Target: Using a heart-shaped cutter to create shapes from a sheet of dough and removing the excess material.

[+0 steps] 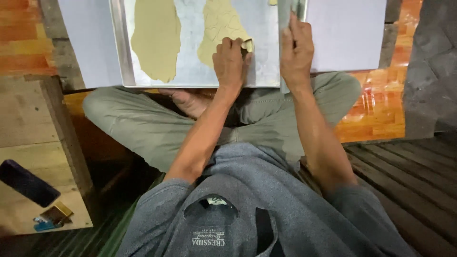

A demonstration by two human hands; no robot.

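Note:
A metal tray (190, 71) lies in front of my crossed legs, with two flat sheets of tan dough on it. One dough sheet (156, 38) is at the left. The other dough sheet (218, 24), scored with cut lines, is in the middle. My left hand (229, 62) rests on the tray at this sheet's lower right edge and pinches a small piece of dough (247, 45). My right hand (296, 50) grips a flat metal ruler-like strip (285, 14) standing along the tray's right edge.
The tray sits on a pale lilac sheet (347, 33) over an orange wooden floor (381, 109). A wooden block (33, 143) at the left carries a dark phone (26, 183) and small cards (52, 216). Dark slats (409, 176) lie at the right.

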